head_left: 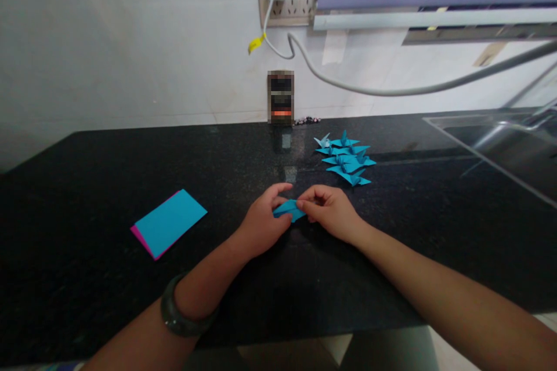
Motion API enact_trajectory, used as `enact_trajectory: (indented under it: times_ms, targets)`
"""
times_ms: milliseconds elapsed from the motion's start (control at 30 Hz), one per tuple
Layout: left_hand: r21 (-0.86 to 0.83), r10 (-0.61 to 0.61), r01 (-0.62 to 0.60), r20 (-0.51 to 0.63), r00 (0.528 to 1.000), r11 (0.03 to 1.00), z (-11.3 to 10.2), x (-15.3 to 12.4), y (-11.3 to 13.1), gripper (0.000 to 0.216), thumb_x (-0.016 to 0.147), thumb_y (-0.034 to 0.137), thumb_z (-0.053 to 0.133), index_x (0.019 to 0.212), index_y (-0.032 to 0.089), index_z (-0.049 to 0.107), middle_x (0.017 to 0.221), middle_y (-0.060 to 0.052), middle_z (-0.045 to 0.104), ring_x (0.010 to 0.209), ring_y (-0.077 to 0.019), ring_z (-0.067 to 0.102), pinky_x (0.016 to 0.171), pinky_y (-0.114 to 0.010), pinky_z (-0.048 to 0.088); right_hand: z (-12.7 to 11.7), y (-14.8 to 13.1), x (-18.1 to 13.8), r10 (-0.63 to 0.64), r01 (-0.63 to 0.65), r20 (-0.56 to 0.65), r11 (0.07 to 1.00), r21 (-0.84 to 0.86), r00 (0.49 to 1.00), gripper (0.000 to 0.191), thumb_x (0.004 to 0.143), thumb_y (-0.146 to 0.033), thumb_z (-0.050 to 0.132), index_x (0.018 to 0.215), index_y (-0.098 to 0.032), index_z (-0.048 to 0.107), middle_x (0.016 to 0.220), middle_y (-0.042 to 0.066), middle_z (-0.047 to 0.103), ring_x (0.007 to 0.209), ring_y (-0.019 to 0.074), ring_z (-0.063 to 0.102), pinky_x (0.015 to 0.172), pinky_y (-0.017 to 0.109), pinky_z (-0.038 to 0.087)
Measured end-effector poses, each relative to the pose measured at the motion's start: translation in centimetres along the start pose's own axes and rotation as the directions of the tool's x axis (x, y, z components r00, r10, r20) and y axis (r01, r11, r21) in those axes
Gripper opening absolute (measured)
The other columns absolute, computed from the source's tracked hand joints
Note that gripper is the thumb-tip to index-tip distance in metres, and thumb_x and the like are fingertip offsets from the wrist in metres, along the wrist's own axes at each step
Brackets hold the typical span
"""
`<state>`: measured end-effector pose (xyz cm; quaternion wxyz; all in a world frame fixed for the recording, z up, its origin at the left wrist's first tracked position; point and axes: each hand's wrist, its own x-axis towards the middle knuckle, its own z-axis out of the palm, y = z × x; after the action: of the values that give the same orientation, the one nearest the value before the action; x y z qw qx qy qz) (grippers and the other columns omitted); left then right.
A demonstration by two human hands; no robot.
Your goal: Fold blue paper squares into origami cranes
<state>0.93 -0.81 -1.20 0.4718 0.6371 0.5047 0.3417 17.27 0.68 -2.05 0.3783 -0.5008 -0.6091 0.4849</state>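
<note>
Around the left forearm [224,275], behind the left grip [266,221], a single thick bangle [174,320]: dark grey-green, smooth and rounded, with a dull shine and a small pale glint on the lower curve. Plain along the whole part in view. Bare from that bangle forward to the left grip; bare too from the right grip [334,211] back along the right forearm [413,261]. Farthest behind the left grip, a sliver of patterned cloth [56,367] in white, purple and bluish green; too little showing to tell sleeve from hem.
</note>
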Motion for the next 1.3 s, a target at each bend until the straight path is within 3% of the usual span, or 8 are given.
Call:
enact_trajectory:
  times_ms: [167,300,500,633,733,833,1033,1300]
  targets:
    - [-0.026,0.02,-0.024,-0.145,0.989,0.999,-0.15,0.12,0.08,0.04,0.069,0.016,0.06,0.108,0.015,0.051,0.076,-0.001,0.063,0.064,-0.0126,0.057,0.061,-0.025,0.044,0.14,-0.46,-0.21,0.114,-0.115,0.014,0.978,0.176,0.993,0.016,0.065,-0.028,0.064,0.067,-0.015,0.055,0.05,-0.006,0.054,0.04,0.0058,0.049,0.041,0.017,0.038]
    - [-0.143,-0.009,-0.013,-0.153,0.988,0.99,-0.23,0.1,-0.13,0.037,0.066,0.017,0.063,0.1,0.017,0.048,0.072,0.002,0.061,0.059,-0.011,0.055,0.056,-0.022,0.042,0.29,-0.63,-0.5,0.154,-0.175,0.106,0.956,0.235,0.982,0.018,0.064,-0.028,0.066,0.072,-0.016,0.055,0.049,-0.007,0.054,0.038,0.0056,0.05,0.04,0.016,0.039]
    - [-0.032,-0.017,0.013,-0.129,0.992,0.999,-0.4,0.15,0.1,0.022,0.063,0.017,0.064,0.08,0.017,0.05,0.062,0.006,0.051,0.051,-0.0075,0.046,0.049,-0.02,0.036,0.15,-0.28,-0.52,0.146,-0.174,0.161,0.968,0.178,0.976,0.021,0.066,-0.031,0.067,0.071,-0.013,0.056,0.051,-0.005,0.056,0.037,0.0038,0.049,0.037,0.014,0.036]
    - [-0.267,-0.015,-0.01,-0.094,0.995,0.964,-0.25,0.23,0.25,0.038,0.058,0.013,0.068,0.091,0.018,0.05,0.072,0.004,0.057,0.062,-0.0103,0.057,0.057,-0.022,0.044,-0.04,-0.15,-0.45,0.154,-0.197,0.214,0.961,0.196,0.965,0.023,0.064,-0.031,0.07,0.068,-0.013,0.054,0.049,-0.005,0.057,0.036,0.004,0.049,0.036,0.014,0.037]
    - [-0.39,-0.041,-0.003,-0.104,0.994,0.921,-0.18,0.26,0.21,0.03,0.059,0.017,0.071,0.085,0.015,0.055,0.069,0.003,0.062,0.064,-0.0118,0.06,0.063,-0.025,0.048,0.06,-0.2,-0.5,0.173,-0.225,0.202,0.936,0.271,0.964,0.025,0.062,-0.031,0.071,0.065,-0.014,0.053,0.048,-0.005,0.058,0.036,0.0045,0.049,0.036,0.015,0.038]
    - [-0.377,-0.065,0.022,-0.101,0.993,0.926,-0.16,0.18,0.21,0.017,0.065,0.025,0.07,0.074,0.013,0.063,0.068,-0.001,0.067,0.063,-0.0138,0.061,0.065,-0.028,0.05,0.33,-0.29,-0.58,0.196,-0.252,0.186,0.903,0.349,0.963,0.026,0.06,-0.031,0.072,0.063,-0.014,0.053,0.049,-0.005,0.058,0.035,0.0047,0.049,0.035,0.015,0.039]
    - [-0.372,-0.091,0.05,-0.094,0.991,0.927,-0.2,0.02,0.26,0.018,0.066,0.031,0.069,0.072,0.014,0.07,0.067,-0.001,0.068,0.063,-0.0146,0.061,0.067,-0.029,0.051,0.68,-0.38,-0.76,0.225,-0.294,0.213,0.875,0.385,0.951,0.024,0.059,-0.03,0.072,0.062,-0.014,0.054,0.046,-0.005,0.057,0.034,0.0049,0.049,0.035,0.015,0.041]
    - [-0.239,0.002,-0.034,-0.135,0.991,0.97,-0.32,0.06,0.41,0.016,0.07,0.029,0.066,0.065,0.014,0.07,0.069,-0.001,0.06,0.064,-0.0116,0.054,0.058,-0.023,0.047,0.91,-0.29,-0.82,0.231,-0.283,0.181,0.891,0.355,0.956,0.024,0.06,-0.03,0.07,0.058,-0.015,0.052,0.041,-0.005,0.054,0.032,0.0052,0.047,0.034,0.015,0.039]
